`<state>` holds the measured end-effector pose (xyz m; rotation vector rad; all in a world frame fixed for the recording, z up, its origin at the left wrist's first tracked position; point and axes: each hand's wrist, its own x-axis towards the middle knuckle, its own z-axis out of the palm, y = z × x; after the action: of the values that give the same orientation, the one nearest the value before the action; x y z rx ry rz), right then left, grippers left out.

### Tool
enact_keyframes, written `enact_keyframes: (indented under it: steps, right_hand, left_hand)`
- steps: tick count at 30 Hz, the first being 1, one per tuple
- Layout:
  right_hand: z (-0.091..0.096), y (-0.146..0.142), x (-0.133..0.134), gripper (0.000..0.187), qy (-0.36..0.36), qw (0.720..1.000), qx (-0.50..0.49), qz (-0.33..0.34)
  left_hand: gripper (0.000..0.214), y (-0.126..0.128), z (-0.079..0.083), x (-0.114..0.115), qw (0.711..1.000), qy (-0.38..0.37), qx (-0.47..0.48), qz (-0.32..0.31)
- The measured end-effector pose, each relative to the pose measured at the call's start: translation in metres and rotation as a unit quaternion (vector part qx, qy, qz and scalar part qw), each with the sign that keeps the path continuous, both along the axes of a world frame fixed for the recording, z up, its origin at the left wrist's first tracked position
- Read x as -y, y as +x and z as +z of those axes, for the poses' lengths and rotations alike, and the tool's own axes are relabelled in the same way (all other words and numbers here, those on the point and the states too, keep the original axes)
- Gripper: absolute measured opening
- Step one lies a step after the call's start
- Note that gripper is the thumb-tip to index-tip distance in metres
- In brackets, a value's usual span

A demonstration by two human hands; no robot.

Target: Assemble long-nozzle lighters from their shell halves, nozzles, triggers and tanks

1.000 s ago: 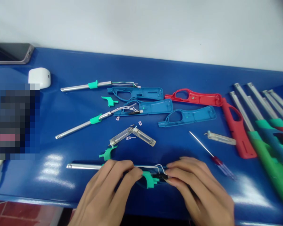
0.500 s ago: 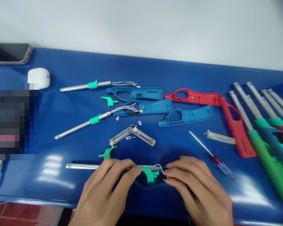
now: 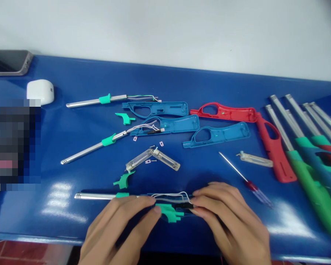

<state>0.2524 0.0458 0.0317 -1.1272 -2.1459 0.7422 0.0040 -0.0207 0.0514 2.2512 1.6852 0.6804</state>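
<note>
My left hand [image 3: 124, 217] is closed, its thumb and fingertip at the edge of a green plastic trigger [image 3: 169, 213]. My right hand [image 3: 228, 213] pinches a black igniter piece [image 3: 186, 205] that white wires [image 3: 171, 194] loop into. The wires run left along a metal lighter tube [image 3: 95, 196], which has a green collar [image 3: 122, 195] and lies partly under my left hand. Beneath both hands is a blue handle half, mostly hidden by the fingers. Another green trigger [image 3: 123, 180] lies just behind my left hand.
Farther back are two wired lighter tubes [image 3: 85, 151], blue handle halves [image 3: 226, 134] and red ones [image 3: 231, 113]. Clear fuel tanks [image 3: 167, 160], tiny screws and a screwdriver [image 3: 255, 189] lie between. Several assembled lighters [image 3: 306, 180] are at right; a white case [image 3: 40, 92] is at left.
The green trigger in my left hand has shifted slightly left and toward me, tilting flatter. My left hand has moved a little left, uncovering the tube's green collar. My right hand stays nearly in place.
</note>
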Motion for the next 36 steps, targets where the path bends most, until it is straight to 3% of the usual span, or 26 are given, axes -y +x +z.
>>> enact_keyframes:
  steps: [7,13,21,27,36]
  right_hand:
    - [0.000,0.000,0.000,0.013,-0.004,1.000,0.006,0.001]
    - [0.002,0.002,0.000,0.015,-0.013,1.000,0.002,0.004]
    - [0.001,0.001,-0.002,0.014,-0.006,1.000,-0.002,-0.002]
    - [0.002,0.002,-0.001,0.016,-0.016,1.000,0.000,-0.003]
    - [0.002,0.002,0.000,0.016,-0.015,1.000,0.002,0.012]
  left_hand:
    - [0.034,0.003,-0.002,-0.001,0.997,0.000,0.073,-0.019]
    - [0.036,0.004,-0.008,0.006,0.999,-0.002,0.034,-0.024]
    - [0.039,-0.003,-0.003,-0.002,0.998,0.034,-0.030,-0.031]
    - [0.041,-0.003,-0.006,-0.002,0.999,0.035,-0.023,-0.034]
    - [0.035,0.008,-0.010,0.000,0.998,-0.030,0.047,0.009]
